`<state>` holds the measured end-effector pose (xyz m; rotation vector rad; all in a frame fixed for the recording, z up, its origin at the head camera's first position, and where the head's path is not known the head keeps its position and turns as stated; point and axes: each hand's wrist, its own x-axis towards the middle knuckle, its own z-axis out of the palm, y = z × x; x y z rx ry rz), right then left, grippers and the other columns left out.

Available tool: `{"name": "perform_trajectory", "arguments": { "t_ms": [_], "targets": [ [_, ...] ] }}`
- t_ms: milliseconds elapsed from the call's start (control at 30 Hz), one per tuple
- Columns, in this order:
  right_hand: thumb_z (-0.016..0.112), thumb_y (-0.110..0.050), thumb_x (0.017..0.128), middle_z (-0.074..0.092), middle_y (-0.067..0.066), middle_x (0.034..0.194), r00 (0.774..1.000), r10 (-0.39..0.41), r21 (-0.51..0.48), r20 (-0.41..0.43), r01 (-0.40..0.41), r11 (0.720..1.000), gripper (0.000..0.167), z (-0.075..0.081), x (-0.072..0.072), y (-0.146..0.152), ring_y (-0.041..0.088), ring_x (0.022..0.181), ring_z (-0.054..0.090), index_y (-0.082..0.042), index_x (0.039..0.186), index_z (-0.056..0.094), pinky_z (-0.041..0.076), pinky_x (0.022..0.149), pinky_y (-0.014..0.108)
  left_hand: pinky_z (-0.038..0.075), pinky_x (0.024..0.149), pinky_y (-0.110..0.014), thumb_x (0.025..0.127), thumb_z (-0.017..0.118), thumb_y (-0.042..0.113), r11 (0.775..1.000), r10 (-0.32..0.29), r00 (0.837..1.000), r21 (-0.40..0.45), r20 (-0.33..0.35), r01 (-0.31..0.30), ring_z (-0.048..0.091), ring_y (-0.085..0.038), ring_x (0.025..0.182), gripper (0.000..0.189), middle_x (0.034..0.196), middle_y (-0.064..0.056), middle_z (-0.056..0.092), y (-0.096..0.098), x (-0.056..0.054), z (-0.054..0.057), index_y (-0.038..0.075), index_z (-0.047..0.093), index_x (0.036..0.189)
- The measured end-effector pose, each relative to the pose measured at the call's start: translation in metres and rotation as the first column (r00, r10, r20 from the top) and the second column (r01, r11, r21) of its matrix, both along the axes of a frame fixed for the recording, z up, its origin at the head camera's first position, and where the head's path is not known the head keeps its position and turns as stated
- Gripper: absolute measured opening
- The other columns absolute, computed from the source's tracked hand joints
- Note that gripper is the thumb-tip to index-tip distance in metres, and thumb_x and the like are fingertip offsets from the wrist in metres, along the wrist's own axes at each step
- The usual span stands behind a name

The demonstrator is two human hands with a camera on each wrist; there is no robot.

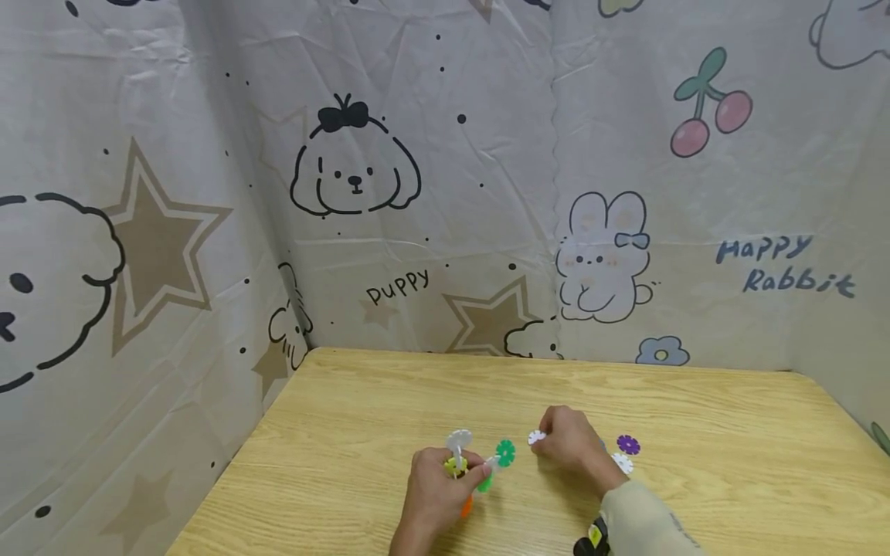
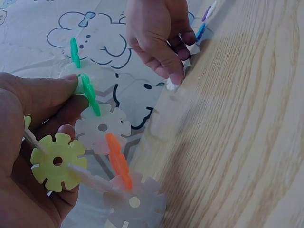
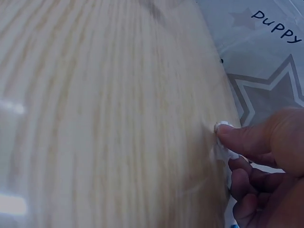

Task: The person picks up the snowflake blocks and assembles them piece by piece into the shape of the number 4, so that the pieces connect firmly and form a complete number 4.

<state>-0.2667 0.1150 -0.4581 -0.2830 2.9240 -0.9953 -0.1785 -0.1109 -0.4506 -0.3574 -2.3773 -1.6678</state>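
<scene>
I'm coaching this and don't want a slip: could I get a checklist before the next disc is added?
1. Left grip holding the joined discs: ok.
2. Right grip pinching a small white disc: ok.
3. Small white disc lifted off the tabletop: cannot tell.
4. Small white disc touching the joined discs: not ok, apart.
5. Purple disc on the tabletop: ok.

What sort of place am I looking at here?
Probably a screened-off corner for tabletop play or craft. There is a wood-grain table, cartoon-printed sheets behind and beside it, and colourful notched discs, some slotted together.
</scene>
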Motion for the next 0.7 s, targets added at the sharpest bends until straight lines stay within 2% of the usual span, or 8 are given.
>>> {"name": "perform_trajectory", "arguments": {
  "t_ms": [200, 333, 467, 700],
  "targets": [
    [0.077, 0.0, 0.082, 0.061, 0.003, 0.079, 0.999, 0.029, -0.022, 0.036, -0.028, 0.999, 0.009, 0.004, -0.001, 0.006, 0.019, 0.074, 0.053, -0.003, 0.082, 0.069, 0.048, 0.066, 0.035, 0.053, 0.068, -0.027, 0.084, 0.082, 0.016, 1.0, 0.006, 1.0, 0.001, 0.001, -0.006, 0.066, -0.008, 0.075, 0.008, 0.083, 0.005, 0.074, -0.001, 0.0, 0.0, 0.01, 0.079, 0.08],
    [0.076, -0.001, 0.083, 0.06, 0.0, 0.076, 0.997, 0.062, -0.018, 0.035, -0.062, 0.998, 0.01, 0.006, 0.0, 0.011, 0.018, 0.072, 0.051, -0.006, 0.078, 0.07, 0.044, 0.066, 0.033, 0.052, 0.066, -0.026, 0.084, 0.083, 0.018, 1.0, 0.013, 1.0, -0.009, 0.003, -0.013, 0.065, -0.007, 0.074, 0.008, 0.083, 0.006, 0.074, -0.001, -0.001, 0.0, 0.011, 0.079, 0.08],
    [0.075, -0.001, 0.084, 0.06, -0.001, 0.075, 0.996, 0.082, -0.042, 0.039, -0.08, 0.996, 0.011, 0.008, 0.003, 0.014, 0.018, 0.073, 0.051, -0.008, 0.077, 0.07, 0.044, 0.067, 0.034, 0.048, 0.059, -0.024, 0.084, 0.082, 0.018, 1.0, 0.005, 1.0, -0.021, 0.0, -0.005, 0.062, -0.006, 0.071, 0.009, 0.085, 0.005, 0.074, 0.0, -0.002, 0.002, 0.01, 0.079, 0.081],
    [0.074, -0.002, 0.085, 0.059, -0.001, 0.075, 0.995, 0.084, -0.071, 0.047, -0.081, 0.994, 0.012, 0.015, 0.01, 0.019, 0.018, 0.072, 0.05, -0.009, 0.077, 0.069, 0.043, 0.064, 0.033, 0.041, 0.05, -0.021, 0.085, 0.082, 0.016, 1.0, -0.008, 1.0, -0.023, 0.008, 0.009, 0.057, -0.005, 0.063, 0.009, 0.086, 0.002, 0.075, 0.001, -0.003, 0.004, 0.008, 0.079, 0.081]
  ]
}}
